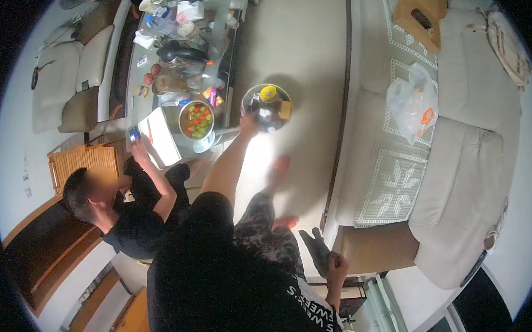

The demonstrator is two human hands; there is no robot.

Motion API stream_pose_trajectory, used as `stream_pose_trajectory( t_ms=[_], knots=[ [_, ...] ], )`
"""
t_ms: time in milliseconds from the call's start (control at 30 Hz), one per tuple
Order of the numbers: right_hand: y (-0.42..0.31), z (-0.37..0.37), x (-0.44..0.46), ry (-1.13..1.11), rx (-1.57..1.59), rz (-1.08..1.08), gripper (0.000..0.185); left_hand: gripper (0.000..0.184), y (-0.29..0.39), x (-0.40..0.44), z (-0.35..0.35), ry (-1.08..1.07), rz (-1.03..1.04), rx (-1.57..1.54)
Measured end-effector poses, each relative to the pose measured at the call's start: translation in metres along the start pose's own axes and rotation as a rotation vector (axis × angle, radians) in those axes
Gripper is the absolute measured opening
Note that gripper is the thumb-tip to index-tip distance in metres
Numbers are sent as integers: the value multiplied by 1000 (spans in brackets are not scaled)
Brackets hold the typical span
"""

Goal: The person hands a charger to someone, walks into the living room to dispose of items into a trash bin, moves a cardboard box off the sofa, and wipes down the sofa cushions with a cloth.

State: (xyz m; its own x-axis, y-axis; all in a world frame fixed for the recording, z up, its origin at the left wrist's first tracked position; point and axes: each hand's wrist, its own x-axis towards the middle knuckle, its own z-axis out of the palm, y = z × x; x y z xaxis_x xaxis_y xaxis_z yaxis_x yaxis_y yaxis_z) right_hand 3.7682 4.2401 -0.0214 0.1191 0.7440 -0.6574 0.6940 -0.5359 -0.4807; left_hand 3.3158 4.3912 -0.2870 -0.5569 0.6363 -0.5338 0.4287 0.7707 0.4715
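My left hand [249, 125] reaches forward and is closed at the near left rim of a round container [289, 99]; its fingertips are hard to see. Inside the container is a large clear bottle with dark contents and a yellow cap [268, 94], with a yellow label at its right. Low in the view, my right hand [337, 272] is closed around a dark grey cloth-like item [317, 250], perhaps a glove, whose upper end sticks out to the left.
A cluttered glass table [229, 64] at left holds a bowl of red and green fruit [197, 120]. Beside it, another person [135, 219] holds a small device [134, 134]. A sofa [461, 74] at right bears a plastic bag [413, 103] and cardboard [419, 14].
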Motion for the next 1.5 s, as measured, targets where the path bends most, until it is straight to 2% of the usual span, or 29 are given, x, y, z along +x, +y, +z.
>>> stream_pose_trajectory(
  t_ms=[67, 100, 200, 233, 367, 433, 467, 533, 567, 600, 667, 700, 767, 800, 867, 900, 933, 967, 1033, 1067, 1100, 1167, 1200, 1267, 1300, 1333, 1400, 1433, 1500],
  knots=[
    [-1, 2, 0, -16, -29, 14, 18, 43, -3, 13, 9, 56, 108, 55],
    [-2, 3, 1, -18, -31, 28, 18, 50, -8, 18, 14, 42, 226, 231],
    [-16, 3, 2, -21, 3, 46, 18, 52, -12, 34, 29, -6, 319, 339],
    [-21, 4, 4, -23, 7, 56, 18, 99, -34, 52, 54, -14, 228, 201],
    [-11, 6, 9, -40, -40, 95, 18, 97, -28, 59, 58, -68, 293, 225],
    [-6, 8, 9, -24, -37, 110, 18, 85, -19, 55, 54, -80, 202, -6],
    [-4, 9, 9, -10, -33, 122, 18, 85, -9, 50, 46, -85, 209, -4],
    [1, 11, 6, -4, -35, 113, 19, 63, 6, 40, 28, -183, 285, 80],
    [2, 11, 4, -6, -43, 99, 20, 43, -12, 44, 35, -295, 433, -152],
    [3, 12, 0, 2, -35, 105, 20, 43, -27, 45, 45, -303, 443, -148],
    [-1, 15, -1, 40, 69, 145, 18, 33, -42, 41, 51, -47, 299, 161],
    [-5, 15, -3, 48, 82, 145, 18, 28, -50, 47, 52, -151, 274, 347],
    [-16, 12, -6, 58, 93, 39, 20, 27, -56, 26, 60, 17, 265, 245],
    [-13, 13, -7, 72, 109, 33, 20, 20, -59, 1, 55, 117, 483, 276],
    [-3, 17, -10, 70, 147, 20, 24, 20, -86, -19, 78, -3, 425, 195],
    [-9, 16, -13, 94, 149, 23, 27, 21, -82, -35, 71, -288, 284, 170],
    [-12, 17, -15, 114, 168, 22, 27, 22, -89, -58, 84, -277, 345, 144],
    [-16, 17, -15, 137, 224, -19, 27, 21, -76, -86, 84, -325, 413, 190],
    [-24, 14, -22, 178, 292, -55, 28, 30, -23, -149, 66, -734, 449, 193],
    [-34, 12, -23, 138, 352, -78, 25, 36, 44, -196, 25, -895, 489, -63],
    [-38, 10, -29, 107, 412, -96, 24, 45, 51, -216, 26, -901, 805, 134],
    [-38, 14, -32, 128, 447, -132, 23, 71, 90, -263, 25, -1080, 888, -10],
    [-37, 14, -35, 106, 460, -158, 22, 75, 106, -284, 20, -1027, 1015, 9],
    [-51, 3, -47, 197, 480, -243, 21, 76, 138, -314, 21, -1145, 1080, -102],
    [-54, -5, -57, 211, 465, -322, 20, 67, 159, -334, 8, -1149, 1128, -90],
    [-51, -12, -65, 285, 502, -299, 20, 67, 166, -339, 12, -1204, 1180, -47],
    [-42, -27, -82, 348, 709, -284, 20, 55, 178, -346, 18, -1433, 1073, 45],
    [-42, -41, -99, 388, 783, -242, 21, 43, 186, -360, 12, -1300, 1084, 88],
    [-14, -42, -114, 513, 856, -248, 21, 41, 209, -389, 0, -1244, 1233, 172]
  ],
)
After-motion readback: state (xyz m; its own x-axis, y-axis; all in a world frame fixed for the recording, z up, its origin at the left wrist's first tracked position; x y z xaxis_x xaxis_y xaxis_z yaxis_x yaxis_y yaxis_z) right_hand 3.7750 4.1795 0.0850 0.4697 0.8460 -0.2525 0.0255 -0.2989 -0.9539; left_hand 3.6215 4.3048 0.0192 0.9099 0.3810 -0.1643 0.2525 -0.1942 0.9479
